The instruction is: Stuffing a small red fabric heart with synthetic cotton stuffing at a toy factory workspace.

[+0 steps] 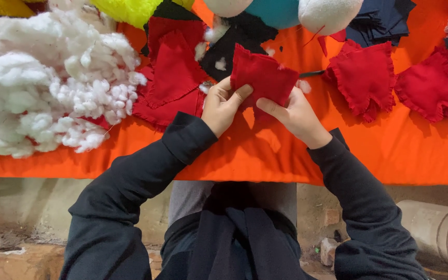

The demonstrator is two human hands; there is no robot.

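Centrally, 2 hands grip 1 red fabric pouch [263, 77] above the orange cloth [265, 155]. Left hand [223, 106] pinches its 9 o'clock edge; right hand [294, 115] clamps the 5 o'clock corner, fingers behind, apparently keeping the opening accessible. White stuffing [42, 83] is heaped at 9 o'clock, 1 filled red pouch [364, 78] at 3 o'clock.

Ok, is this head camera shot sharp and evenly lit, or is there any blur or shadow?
Head view: mostly sharp; soft shadow falls on the orange cloth table cover below both hands, left and right, holding the red fabric piece; no glare.
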